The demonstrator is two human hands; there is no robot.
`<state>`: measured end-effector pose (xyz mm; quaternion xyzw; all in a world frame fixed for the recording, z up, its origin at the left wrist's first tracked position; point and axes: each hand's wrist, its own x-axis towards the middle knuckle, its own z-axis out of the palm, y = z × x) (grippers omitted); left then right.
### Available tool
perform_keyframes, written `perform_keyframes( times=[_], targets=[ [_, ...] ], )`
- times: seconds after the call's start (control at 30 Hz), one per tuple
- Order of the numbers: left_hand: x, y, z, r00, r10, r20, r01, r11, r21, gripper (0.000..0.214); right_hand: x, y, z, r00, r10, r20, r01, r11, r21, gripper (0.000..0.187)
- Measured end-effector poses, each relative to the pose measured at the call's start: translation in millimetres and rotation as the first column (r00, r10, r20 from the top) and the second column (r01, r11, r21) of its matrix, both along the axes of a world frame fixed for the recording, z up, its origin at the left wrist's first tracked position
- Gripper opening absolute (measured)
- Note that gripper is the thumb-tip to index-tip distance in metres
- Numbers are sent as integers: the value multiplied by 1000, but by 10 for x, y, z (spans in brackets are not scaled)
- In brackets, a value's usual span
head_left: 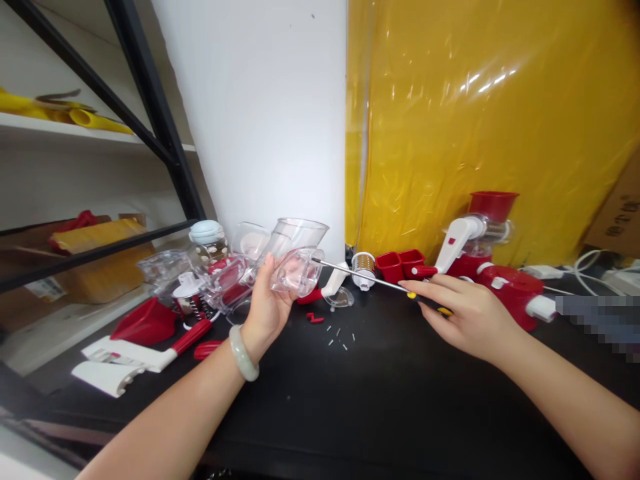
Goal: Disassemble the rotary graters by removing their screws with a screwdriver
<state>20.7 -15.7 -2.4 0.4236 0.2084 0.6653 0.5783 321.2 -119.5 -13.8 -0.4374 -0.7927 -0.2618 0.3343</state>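
My left hand (270, 303), with a pale bangle at the wrist, is closed around a clear plastic grater housing (300, 270) and holds it above the black table. In my right hand (463, 310) is a long screwdriver (367, 276) with a black and yellow handle. Its shaft points left, and the tip meets or nearly meets the housing's right side; exact contact is unclear. Below the housing, several small screws (338, 332) lie scattered beside a small red plastic clip (315, 319).
An assembled red and white rotary grater (493, 260) stands at the right. Red cups (400, 265) and a grating drum (363, 270) sit at the back. White crank parts (125, 357), a red hopper (145, 322) and a lidded jar (208, 240) are at left. A black-framed shelf (173, 153) rises beyond.
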Motion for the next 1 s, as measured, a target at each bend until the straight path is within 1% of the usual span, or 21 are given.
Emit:
perform_keyframes(
  times=[0.1, 0.27, 0.47, 0.53, 0.63, 0.73, 0.87, 0.93, 1.0],
  targets=[
    [-8, 12, -13, 999, 33, -16, -32, 999, 26, 45, 19, 13, -15, 1000, 2, -7, -2, 1000, -19, 33],
    [-12, 20, -25, 999, 31, -40, -29, 998, 53, 46, 62, 39, -48, 999, 18, -45, -22, 995, -100, 35],
    [-13, 29, -26, 998, 66, -11, -65, 995, 73, 41, 46, 30, -23, 996, 38, -76, -48, 990, -132, 32],
    [-14, 21, -14, 997, 75, -12, -74, 994, 83, 42, 40, 32, -9, 991, 79, -109, -98, 979, -180, 31],
    [-21, 9, 1, 996, 85, 5, -85, 992, 89, 41, 41, 45, 8, 973, 136, -184, -182, 948, -259, 28],
    [-29, 10, 4, 994, 106, 34, -109, 991, 73, 40, 43, 57, 25, 963, 133, -235, -209, 918, -337, 27],
    [-33, 18, 11, 994, 108, 12, -109, 992, 61, 46, 35, 64, 33, 969, 78, -233, -176, 882, -437, 30],
    [-35, 22, 17, 994, 113, -4, -113, 991, 65, 47, 28, 65, 26, 978, 39, -203, -128, 885, -447, 32],
    [-37, 28, 20, 991, 130, -9, -129, 989, 69, 46, 19, 61, 17, 985, -16, -172, -60, 901, -430, 33]
  ],
)
